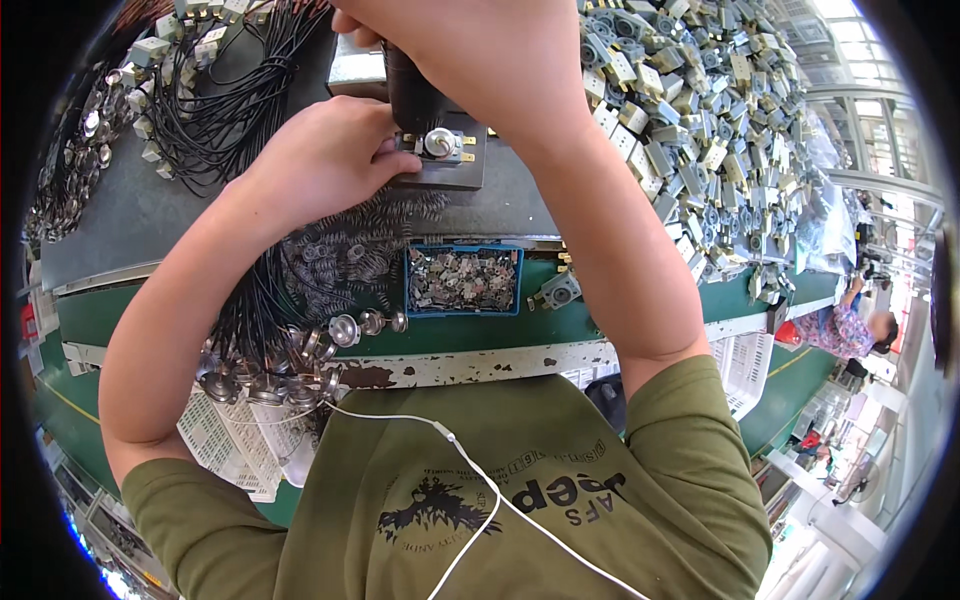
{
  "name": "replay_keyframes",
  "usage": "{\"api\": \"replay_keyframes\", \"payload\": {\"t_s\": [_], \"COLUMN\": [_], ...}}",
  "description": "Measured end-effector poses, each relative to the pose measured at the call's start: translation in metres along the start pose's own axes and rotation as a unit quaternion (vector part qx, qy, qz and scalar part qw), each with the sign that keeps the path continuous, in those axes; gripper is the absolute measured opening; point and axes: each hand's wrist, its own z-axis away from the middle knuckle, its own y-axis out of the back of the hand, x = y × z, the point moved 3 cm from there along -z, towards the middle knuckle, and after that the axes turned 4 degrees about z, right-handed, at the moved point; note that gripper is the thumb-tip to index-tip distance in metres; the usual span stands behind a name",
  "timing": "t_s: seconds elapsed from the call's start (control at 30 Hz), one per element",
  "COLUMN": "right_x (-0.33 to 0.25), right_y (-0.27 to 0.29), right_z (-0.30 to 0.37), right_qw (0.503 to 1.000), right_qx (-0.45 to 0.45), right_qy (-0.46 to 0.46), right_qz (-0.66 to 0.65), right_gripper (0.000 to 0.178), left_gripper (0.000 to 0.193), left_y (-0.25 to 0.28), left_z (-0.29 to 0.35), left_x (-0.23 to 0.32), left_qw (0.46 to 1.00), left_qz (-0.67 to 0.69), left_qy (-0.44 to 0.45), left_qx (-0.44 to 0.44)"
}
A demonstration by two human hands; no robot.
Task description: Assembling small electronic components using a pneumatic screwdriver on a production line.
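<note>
- Two bare hands work close together at the upper centre of the frame, beside a small grey component with a round silver stem and brass-coloured tabs (441,146). We locate this component on a dark, flat, rectangular metal block (458,176), which rests on a grey worktop (515,202).
- Left hand (345,145): the thumb extends along the block to the left side of the component. The other fingers pass partly out of sight; we cannot tell whether they pinch the component or only lie beside it.
- Right hand (395,14): the fingers are curled around the upper part of a black cylindrical tool (411,95). The upper edge of the frame cuts off part of this grasp.
- Step in hand: we judge it to be steadying the component while applying the tool. Contact at the tool's lower end cannot be confirmed.
- For good results, we should seat the component flat on the block, brace it from the left with the thumb, and hold the fingertips clear of the tool's lower end.
- We should align the tool before pressing, apply force evenly, and let none of the loose dark coil springs (345,262) below the block slip under it.
- Orientation: the silver stem faces up toward the camera; the tabs point to the right of the frame.
- Long axis: we read the component's as roughly left to right, though its left end is partly covered.
</note>
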Motion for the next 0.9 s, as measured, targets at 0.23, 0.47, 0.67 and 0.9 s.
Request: {"api": "replay_keyframes", "payload": {"t_s": [0.23,0.47,0.67,0.9], "right_x": [-0.007,-0.007,-0.008,-0.019], "right_y": [-0.009,-0.005,-0.008,-0.002], "right_z": [0.009,0.019,0.019,0.019], "right_qw": [0.998,0.999,0.999,0.992], "right_qx": [0.049,0.041,0.047,0.07], "right_qy": [-0.017,-0.019,0.018,0.1], "right_qz": [-0.041,-0.015,-0.007,0.037], "right_gripper": [0.077,0.08,0.081,0.071], "left_gripper": [0.034,0.032,0.031,0.031], "left_y": [-0.009,-0.015,-0.021,-0.015], "left_z": [-0.001,-0.001,-0.003,0.0], "left_x": [-0.01,-0.014,-0.019,-0.015], "left_qw": [0.997,0.982,0.981,0.981], "left_qz": [0.057,0.054,0.078,0.084], "left_qy": [-0.03,-0.13,-0.124,-0.131], "left_qx": [0.046,0.125,0.126,0.116]}}
